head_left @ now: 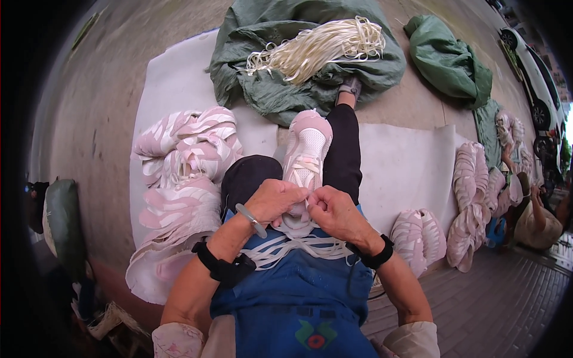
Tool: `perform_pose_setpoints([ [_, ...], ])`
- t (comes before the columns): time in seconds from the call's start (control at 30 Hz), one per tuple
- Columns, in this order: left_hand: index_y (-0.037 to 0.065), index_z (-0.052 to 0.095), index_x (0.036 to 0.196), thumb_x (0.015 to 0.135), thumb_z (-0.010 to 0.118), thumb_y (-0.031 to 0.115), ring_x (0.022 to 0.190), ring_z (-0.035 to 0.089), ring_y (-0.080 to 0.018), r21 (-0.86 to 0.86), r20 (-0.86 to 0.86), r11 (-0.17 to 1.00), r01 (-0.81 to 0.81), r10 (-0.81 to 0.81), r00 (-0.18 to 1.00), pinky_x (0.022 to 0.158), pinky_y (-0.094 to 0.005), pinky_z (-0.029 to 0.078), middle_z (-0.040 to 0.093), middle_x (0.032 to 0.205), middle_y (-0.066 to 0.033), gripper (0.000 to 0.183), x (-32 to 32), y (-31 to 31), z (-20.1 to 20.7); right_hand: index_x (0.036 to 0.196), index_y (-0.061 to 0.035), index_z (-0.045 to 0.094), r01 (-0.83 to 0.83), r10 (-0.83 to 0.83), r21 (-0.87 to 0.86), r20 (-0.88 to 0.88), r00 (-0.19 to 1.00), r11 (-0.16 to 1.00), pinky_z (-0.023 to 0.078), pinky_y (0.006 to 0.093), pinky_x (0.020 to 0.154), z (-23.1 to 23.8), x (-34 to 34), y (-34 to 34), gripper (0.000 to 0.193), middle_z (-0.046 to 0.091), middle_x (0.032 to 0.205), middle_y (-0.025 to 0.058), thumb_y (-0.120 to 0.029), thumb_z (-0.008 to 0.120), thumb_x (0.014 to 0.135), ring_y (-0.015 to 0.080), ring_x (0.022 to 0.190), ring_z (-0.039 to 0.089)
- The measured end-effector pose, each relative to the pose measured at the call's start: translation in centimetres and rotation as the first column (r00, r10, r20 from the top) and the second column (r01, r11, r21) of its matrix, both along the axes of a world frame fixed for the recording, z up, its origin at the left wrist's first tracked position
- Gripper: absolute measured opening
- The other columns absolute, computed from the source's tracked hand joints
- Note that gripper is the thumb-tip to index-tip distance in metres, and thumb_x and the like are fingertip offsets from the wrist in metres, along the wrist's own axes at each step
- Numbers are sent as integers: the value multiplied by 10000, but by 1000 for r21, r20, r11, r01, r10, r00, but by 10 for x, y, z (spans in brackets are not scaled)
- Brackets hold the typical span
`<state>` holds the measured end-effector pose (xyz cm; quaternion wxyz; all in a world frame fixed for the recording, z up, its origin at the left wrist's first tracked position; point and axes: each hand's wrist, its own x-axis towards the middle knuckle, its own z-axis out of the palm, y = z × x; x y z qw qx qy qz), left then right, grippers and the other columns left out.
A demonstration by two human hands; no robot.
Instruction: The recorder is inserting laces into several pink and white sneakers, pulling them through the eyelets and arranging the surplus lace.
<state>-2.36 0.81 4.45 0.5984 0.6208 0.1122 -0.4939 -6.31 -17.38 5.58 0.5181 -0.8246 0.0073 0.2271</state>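
A pink and white shoe upper [307, 149] lies along my lap, its toe pointing away from me. White lacing crosses its front. My left hand [276, 201] is closed at the upper's left edge, thumb and forefinger pinched near the lacing. Fingertips of my right hand [337, 209] pinch a white shoelace [307, 200] right beside my left fingertips. The exact grip is partly hidden by the fingers. Several loose white laces [280, 250] lie across my blue apron [292, 286], just below the upper.
Stacked pink and white uppers [179, 206] lie on my left, and more uppers [418, 238] on my right. Ahead, a cream lace bundle [322, 51] rests on a green sack [239, 59]. Another green sack [450, 59] lies farther right. Another person [537, 221] sits at far right.
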Motion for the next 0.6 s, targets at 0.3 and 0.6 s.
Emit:
perform_pose_setpoints([
  [0.3, 29, 599, 964, 949, 553, 269, 390, 305, -18, -219, -225, 950, -220, 170, 959, 338, -188, 325, 366, 538, 87, 245, -2, 8, 6, 848, 2, 598, 24, -24, -1, 55, 998, 1000, 392, 281, 524, 4, -13, -5, 229, 467, 617, 41, -205, 693, 822, 134, 557, 441],
  [0.6, 54, 579, 873, 956, 547, 279, 399, 295, -3, -73, -5, 995, -69, 69, 998, 340, -178, 324, 350, 539, 92, 241, -8, 9, 31, 783, 23, 600, -8, 6, 75, 32, 999, 997, 415, 361, 539, 8, -13, -27, 193, 529, 655, 170, -154, 641, 848, 285, 555, 503],
])
